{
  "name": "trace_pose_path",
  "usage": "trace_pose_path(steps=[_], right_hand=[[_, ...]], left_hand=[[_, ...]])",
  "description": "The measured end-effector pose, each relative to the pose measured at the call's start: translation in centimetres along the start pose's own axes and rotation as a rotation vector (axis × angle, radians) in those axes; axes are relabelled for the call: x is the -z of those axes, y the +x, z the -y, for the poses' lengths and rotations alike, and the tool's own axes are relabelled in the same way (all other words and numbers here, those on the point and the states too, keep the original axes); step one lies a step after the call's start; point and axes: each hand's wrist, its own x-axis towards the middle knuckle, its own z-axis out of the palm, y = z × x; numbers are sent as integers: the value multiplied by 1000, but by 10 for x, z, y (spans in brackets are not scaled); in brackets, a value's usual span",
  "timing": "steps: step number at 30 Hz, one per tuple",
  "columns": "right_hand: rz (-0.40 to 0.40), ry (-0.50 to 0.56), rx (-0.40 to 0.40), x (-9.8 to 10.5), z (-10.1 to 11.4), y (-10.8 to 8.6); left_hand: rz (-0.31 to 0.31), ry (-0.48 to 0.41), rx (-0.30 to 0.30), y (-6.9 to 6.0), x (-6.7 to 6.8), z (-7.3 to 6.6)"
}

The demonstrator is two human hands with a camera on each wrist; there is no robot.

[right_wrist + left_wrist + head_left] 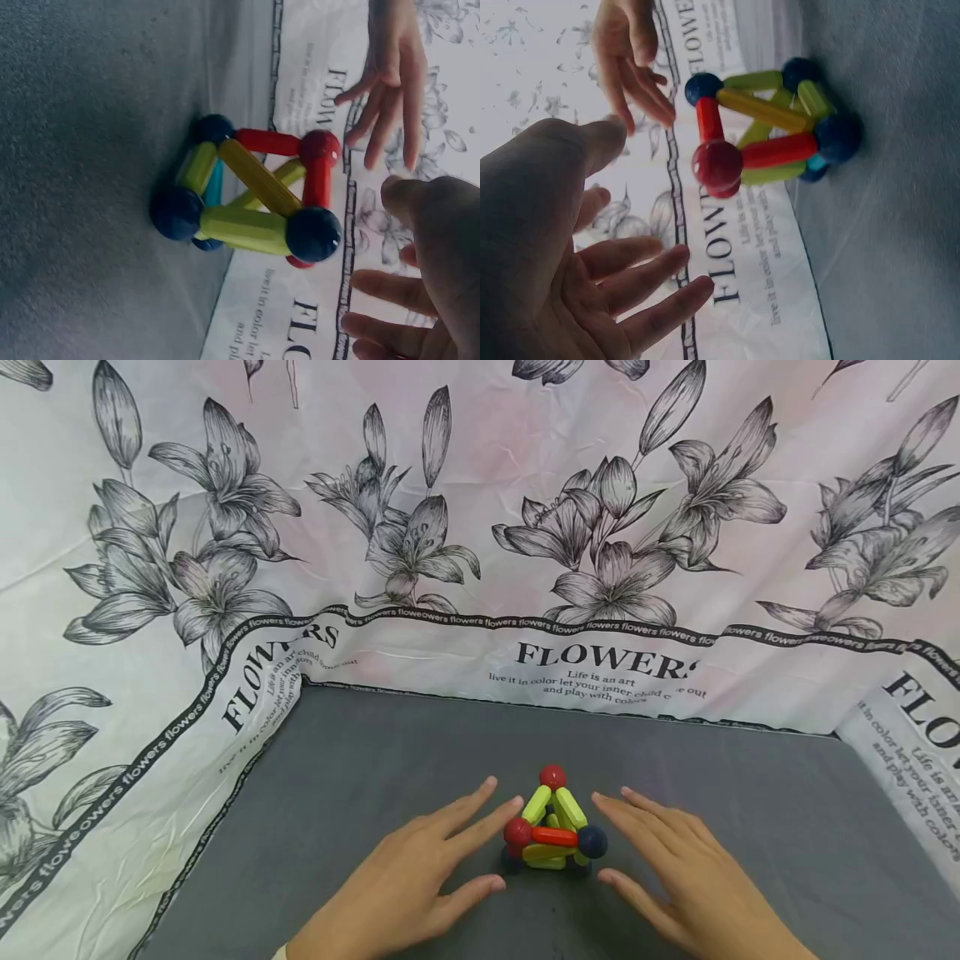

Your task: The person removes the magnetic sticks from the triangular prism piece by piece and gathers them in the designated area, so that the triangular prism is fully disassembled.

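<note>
A small frame of magnetic sticks [555,837] and balls stands on the dark grey surface in the head view. Its sticks are red, lime green and yellow, with a teal one low down; its balls are red and dark blue. My left hand [412,872] hovers to its left, fingers spread and fairly straight. On the other side my right hand [678,868] is held the same way. Both wrist views show air between the hands and the frame, whose upper red ball [718,164] and blue ball [313,234] sit below finger level. Neither hand holds anything.
A grey tabletop [405,752] lies under the frame. White cloth [465,652] printed with lilies and the word FLOWERS hangs behind it and along both sides, meeting the table's back edge.
</note>
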Motion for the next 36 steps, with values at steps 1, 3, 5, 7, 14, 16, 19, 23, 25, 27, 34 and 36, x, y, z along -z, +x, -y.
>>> trace_pose_path(steps=[1, 3, 5, 7, 14, 16, 19, 23, 25, 27, 34, 36], right_hand=[[3, 0, -5, -3, 0, 0], [2, 0, -9, -8, 1, 1], [-4, 1, -13, -13, 1, 2], [-11, 0, -20, -17, 0, 3], [23, -58, -69, -27, 3, 7], [31, -65, -86, -29, 4, 8], [48, -75, -112, -30, 7, 11], [72, -75, -137, -32, 9, 16], [82, -70, -145, -33, 10, 18], [79, -69, -140, -33, 11, 19], [-2, -91, -40, -38, 8, 18], [-6, -88, -27, -39, 7, 17]], left_hand=[[-13, 0, 3, 2, -2, -1], [-41, 16, 0, 8, -7, -2], [-65, 40, -13, 14, -12, -2], [-78, 61, -31, 21, -17, -3], [-76, 105, -69, 41, -32, -5], [-78, 124, -69, 45, -34, -6], [-83, 143, -62, 50, -37, -8], [-94, 161, -45, 57, -38, -10], [-91, 168, -28, 59, -38, -12], [-90, 171, -12, 59, -39, -13], [-116, 172, -9, 59, -43, -14], [-124, 171, -19, 59, -44, -14]])
